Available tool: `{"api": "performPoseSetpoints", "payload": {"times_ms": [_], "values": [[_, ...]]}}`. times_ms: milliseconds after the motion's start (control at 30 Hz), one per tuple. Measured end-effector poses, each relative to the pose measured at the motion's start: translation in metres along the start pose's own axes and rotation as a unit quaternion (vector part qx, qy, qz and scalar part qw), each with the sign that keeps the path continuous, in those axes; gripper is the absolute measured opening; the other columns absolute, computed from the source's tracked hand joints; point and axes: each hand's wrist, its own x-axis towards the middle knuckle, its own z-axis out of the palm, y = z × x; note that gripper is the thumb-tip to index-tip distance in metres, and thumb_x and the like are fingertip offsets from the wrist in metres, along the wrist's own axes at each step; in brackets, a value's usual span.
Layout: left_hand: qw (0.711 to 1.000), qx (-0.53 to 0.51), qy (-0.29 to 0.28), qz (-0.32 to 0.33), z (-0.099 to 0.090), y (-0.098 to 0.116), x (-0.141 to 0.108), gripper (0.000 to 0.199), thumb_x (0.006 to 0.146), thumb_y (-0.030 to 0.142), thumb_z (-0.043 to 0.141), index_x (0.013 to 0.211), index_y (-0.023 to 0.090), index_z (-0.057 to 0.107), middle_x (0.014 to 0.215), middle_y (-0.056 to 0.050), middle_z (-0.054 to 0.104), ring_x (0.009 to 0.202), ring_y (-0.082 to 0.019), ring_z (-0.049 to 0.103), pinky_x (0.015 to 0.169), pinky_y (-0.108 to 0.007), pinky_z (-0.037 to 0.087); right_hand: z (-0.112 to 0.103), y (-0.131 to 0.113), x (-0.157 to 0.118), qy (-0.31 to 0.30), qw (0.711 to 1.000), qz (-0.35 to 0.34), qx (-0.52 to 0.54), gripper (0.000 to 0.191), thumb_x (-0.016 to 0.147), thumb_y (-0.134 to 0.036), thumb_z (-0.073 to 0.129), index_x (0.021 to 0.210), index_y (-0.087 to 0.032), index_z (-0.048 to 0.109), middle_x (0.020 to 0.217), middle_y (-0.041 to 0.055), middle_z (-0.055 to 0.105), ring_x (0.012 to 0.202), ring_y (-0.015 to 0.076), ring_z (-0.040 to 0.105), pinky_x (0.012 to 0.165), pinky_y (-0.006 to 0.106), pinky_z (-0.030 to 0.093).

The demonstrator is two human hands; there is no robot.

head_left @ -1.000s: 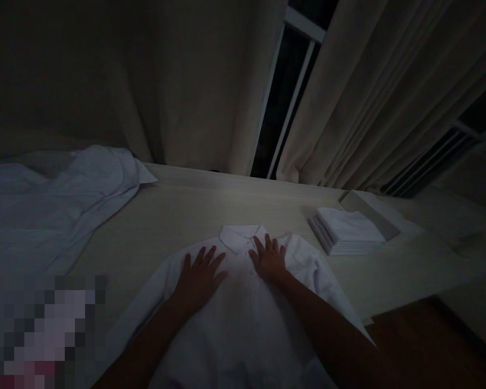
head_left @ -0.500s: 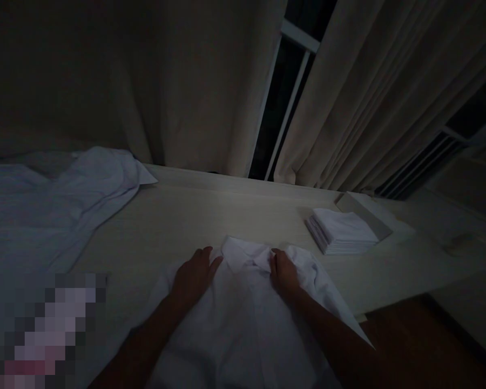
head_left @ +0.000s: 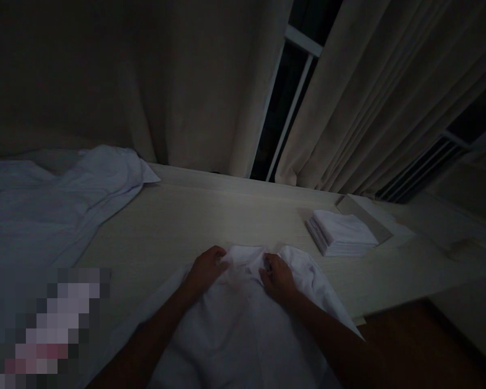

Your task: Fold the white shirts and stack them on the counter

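A white shirt (head_left: 235, 324) lies spread on the pale table, its collar (head_left: 245, 254) at the far end. At the collar's left side, my left hand (head_left: 208, 267) has its thumb and fingers bent around the edge of the cloth. On the right side, my right hand (head_left: 278, 275) pinches the collar between thumb and fingers. A bunched part of the shirt (head_left: 303, 262) lies just right of that hand. Both forearms rest over the shirt's body. The image is dim, so fingertip contact is faint.
Another white garment (head_left: 65, 200) covers the table's left side. A stack of folded white cloth (head_left: 342, 232) sits at the right beside a flat board (head_left: 366, 216). Beige curtains (head_left: 202, 92) hang behind the table (head_left: 178, 210). A pixelated patch hides the lower left.
My left hand has moved slightly right and curled around the collar's edge. My right thumb has shifted left. The collar, earlier raised with its left point showing, now looks lower and flatter.
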Motion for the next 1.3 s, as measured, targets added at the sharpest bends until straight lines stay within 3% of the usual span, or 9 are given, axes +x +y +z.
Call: {"api": "performPoseSetpoints", "payload": {"times_ms": [267, 400, 533, 633, 800, 967, 1067, 1167, 1300], "values": [[0.998, -0.040, 0.042, 0.028, -0.008, 0.015, -0.005, 0.026, 0.077, 0.029, 0.053, 0.094, 0.023, 0.071, 0.096, -0.002, 0.074, 0.087, -0.019, 0.068, 0.084, -0.034, 0.052, -0.027, -0.018, 0.048, 0.035, 0.999, -0.018, -0.024, 0.044, 0.094, -0.041, 0.045, 0.131, -0.018, 0.051, 0.130, 0.0123, 0.055, 0.121, 0.0255, 0.045, 0.105, 0.042, 0.033], [0.989, -0.044, 0.057, 0.126, -0.010, 0.018, -0.012, 0.025, 0.077, 0.022, 0.050, 0.090, 0.024, 0.071, 0.102, -0.001, 0.072, 0.097, -0.017, 0.065, 0.093, -0.034, 0.050, -0.043, -0.062, 0.088, -0.051, 0.984, -0.157, -0.061, 0.041, 0.087, -0.044, 0.059, 0.127, -0.031, 0.057, 0.142, 0.0031, 0.047, 0.136, 0.0283, 0.028, 0.112, 0.050, 0.016], [0.980, -0.016, 0.113, 0.162, -0.019, 0.020, -0.016, 0.023, 0.080, 0.025, 0.051, 0.089, 0.025, 0.072, 0.097, -0.002, 0.072, 0.096, -0.017, 0.063, 0.092, -0.037, 0.050, -0.047, -0.080, 0.115, -0.137, 0.959, -0.231, -0.093, 0.015, 0.090, -0.032, 0.058, 0.101, -0.027, 0.067, 0.110, 0.0011, 0.067, 0.117, 0.0214, 0.049, 0.113, 0.048, 0.007], [0.976, -0.043, 0.187, 0.100, -0.029, 0.019, -0.014, 0.022, 0.080, 0.029, 0.053, 0.091, 0.026, 0.073, 0.095, -0.002, 0.071, 0.090, -0.017, 0.063, 0.083, -0.034, 0.052, -0.052, -0.062, 0.125, -0.155, 0.963, -0.171, -0.140, 0.014, 0.091, -0.027, 0.056, 0.094, -0.021, 0.068, 0.091, 0.0044, 0.069, 0.096, 0.0192, 0.058, 0.108, 0.043, 0.021], [0.972, -0.099, 0.210, 0.023, -0.033, 0.015, -0.006, 0.023, 0.076, 0.028, 0.058, 0.094, 0.025, 0.073, 0.090, -0.001, 0.071, 0.077, -0.014, 0.063, 0.074, -0.030, 0.051, -0.066, -0.022, 0.123, -0.115, 0.983, -0.075, -0.120, 0.015, 0.083, -0.020, 0.059, 0.095, -0.019, 0.069, 0.102, 0.0095, 0.067, 0.105, 0.0238, 0.053, 0.095, 0.039, 0.035], [0.972, -0.113, 0.200, 0.053, -0.029, 0.020, -0.009, 0.020, 0.076, 0.028, 0.058, 0.089, 0.025, 0.074, 0.094, -0.001, 0.071, 0.080, -0.014, 0.063, 0.074, -0.027, 0.049, -0.057, -0.032, 0.124, -0.106, 0.984, -0.140, 0.019, 0.052, 0.079, -0.033, 0.069, 0.128, -0.022, 0.055, 0.130, 0.0091, 0.057, 0.119, 0.0229, 0.049, 0.099, 0.036, 0.035], [0.970, -0.123, 0.210, 0.020, -0.031, 0.020, -0.009, 0.023, 0.075, 0.031, 0.059, 0.093, 0.023, 0.073, 0.092, -0.001, 0.072, 0.077, -0.014, 0.063, 0.071, -0.026, 0.049, -0.051, -0.043, 0.131, -0.146, 0.981, -0.131, 0.015, 0.025, 0.087, -0.037, 0.061, 0.102, -0.019, 0.069, 0.104, 0.0085, 0.068, 0.099, 0.0204, 0.059, 0.089, 0.032, 0.039], [0.966, -0.121, 0.223, -0.048, -0.036, 0.016, -0.004, 0.032, 0.073, 0.038, 0.063, 0.098, 0.020, 0.072, 0.084, -0.002, 0.072, 0.071, -0.016, 0.063, 0.067, -0.028, 0.048, -0.058, -0.043, 0.136, -0.177, 0.981, -0.023, 0.080, 0.028, 0.090, -0.038, 0.056, 0.079, -0.016, 0.069, 0.074, 0.0042, 0.066, 0.070, 0.0154, 0.058, 0.068, 0.026, 0.041], [0.968, -0.156, 0.187, -0.064, -0.040, 0.017, 0.001, 0.031, 0.072, 0.041, 0.064, 0.091, 0.018, 0.072, 0.084, -0.004, 0.072, 0.075, -0.017, 0.063, 0.069, -0.028, 0.047, -0.078, -0.033, 0.138, -0.245, 0.926, 0.093, 0.271, 0.033, 0.083, -0.047, 0.063, 0.073, -0.016, 0.066, 0.063, -0.0005, 0.060, 0.053, 0.0105, 0.050, 0.051, 0.023, 0.036]]}}
